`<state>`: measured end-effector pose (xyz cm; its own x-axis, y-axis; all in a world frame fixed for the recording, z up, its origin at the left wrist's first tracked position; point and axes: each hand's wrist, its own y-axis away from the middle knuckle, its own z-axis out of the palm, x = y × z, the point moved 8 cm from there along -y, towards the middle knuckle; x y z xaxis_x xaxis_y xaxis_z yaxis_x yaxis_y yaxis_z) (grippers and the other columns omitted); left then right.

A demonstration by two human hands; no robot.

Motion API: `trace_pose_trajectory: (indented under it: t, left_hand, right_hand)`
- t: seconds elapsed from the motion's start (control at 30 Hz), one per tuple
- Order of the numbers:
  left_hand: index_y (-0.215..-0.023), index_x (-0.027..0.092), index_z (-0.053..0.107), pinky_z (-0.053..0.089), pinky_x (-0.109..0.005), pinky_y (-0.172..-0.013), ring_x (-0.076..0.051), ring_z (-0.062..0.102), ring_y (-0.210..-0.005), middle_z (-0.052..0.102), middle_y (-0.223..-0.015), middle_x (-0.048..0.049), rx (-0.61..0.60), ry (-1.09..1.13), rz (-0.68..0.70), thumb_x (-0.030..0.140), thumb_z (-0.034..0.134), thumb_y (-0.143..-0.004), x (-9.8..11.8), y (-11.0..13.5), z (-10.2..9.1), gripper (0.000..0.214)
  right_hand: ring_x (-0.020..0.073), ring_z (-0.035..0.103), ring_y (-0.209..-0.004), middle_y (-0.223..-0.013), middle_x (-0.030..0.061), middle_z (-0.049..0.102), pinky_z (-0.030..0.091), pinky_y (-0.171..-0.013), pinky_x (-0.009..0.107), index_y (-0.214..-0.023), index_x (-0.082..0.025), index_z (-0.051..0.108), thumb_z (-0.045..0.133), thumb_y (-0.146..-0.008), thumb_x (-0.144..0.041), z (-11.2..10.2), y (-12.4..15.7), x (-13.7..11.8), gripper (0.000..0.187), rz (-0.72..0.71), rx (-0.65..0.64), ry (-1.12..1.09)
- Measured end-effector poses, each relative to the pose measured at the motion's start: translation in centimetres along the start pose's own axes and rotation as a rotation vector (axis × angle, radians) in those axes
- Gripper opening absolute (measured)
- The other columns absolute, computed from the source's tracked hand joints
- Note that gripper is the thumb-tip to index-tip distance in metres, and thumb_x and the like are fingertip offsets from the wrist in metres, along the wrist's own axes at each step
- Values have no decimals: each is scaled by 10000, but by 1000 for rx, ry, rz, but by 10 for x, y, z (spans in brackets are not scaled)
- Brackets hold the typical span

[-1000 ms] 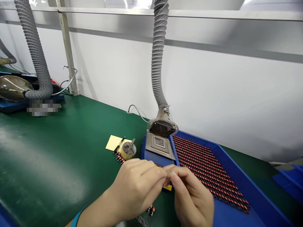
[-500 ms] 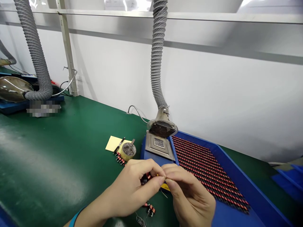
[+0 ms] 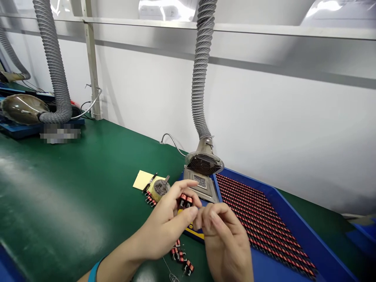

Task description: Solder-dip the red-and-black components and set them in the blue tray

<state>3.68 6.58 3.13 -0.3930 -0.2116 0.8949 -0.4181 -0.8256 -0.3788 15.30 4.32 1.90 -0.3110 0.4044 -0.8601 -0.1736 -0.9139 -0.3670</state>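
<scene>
My left hand (image 3: 166, 223) is raised over the green mat, and a small copper-red wound coil (image 3: 185, 201) sits at its fingertips. My right hand (image 3: 223, 239) is pinched close against the left fingers, though whatever lies between its fingertips is too small to see. A short row of similar coils (image 3: 180, 254) lies on the mat below my hands. Behind them stands a metal solder station plate (image 3: 202, 184) on a blue base. Rows of red coils fill a blue tray (image 3: 293, 217) to the right of my right hand.
A round cup of metal scraps (image 3: 160, 189) and a yellow pad (image 3: 142, 179) sit left of the station. A ribbed grey extraction hose (image 3: 201, 78) ends in a round fan hood (image 3: 203, 164) above it. The green bench (image 3: 73, 196) extends left to another hose.
My hands have shifted up and apart slightly, and the coil now shows above my left fingers. The view has turned a little, bringing more coils on the mat into sight.
</scene>
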Motion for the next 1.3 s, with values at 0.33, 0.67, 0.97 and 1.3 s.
trace_pose_trajectory:
  t: [0.33,0.67,0.97,1.3]
  left_hand:
    - [-913,193,735,495,-306,-942,-183,656,-1042,737,-1079,-53,125,1,-92,208,690,-791,-6,-6,-9,130]
    - [-638,145,708,502,-196,-575,-91,620,-574,701,-604,-1,384,303,-97,291,803,-698,-12,-7,-37,184]
    - [-851,189,757,522,-248,-788,-150,670,-867,756,-866,-19,230,39,-92,210,814,-660,10,-8,-49,201]
    - [-670,148,740,519,-192,-579,-99,642,-571,725,-612,-17,351,287,-131,244,832,-648,-15,-8,-35,135]
  right_hand:
    - [185,668,-960,-1007,26,689,549,-861,314,-872,-267,715,780,-750,-294,5,6,46,141,303,20,-220]
    - [182,641,-948,-879,19,702,504,-873,303,-757,-248,682,798,-722,-289,16,9,43,128,315,-4,-128]
    - [147,613,-808,-867,23,673,524,-745,261,-771,-225,677,789,-720,-268,16,9,47,130,415,17,-218]
    - [116,608,-816,-898,0,662,532,-753,218,-765,-228,676,815,-704,-274,23,11,47,158,437,4,-258]
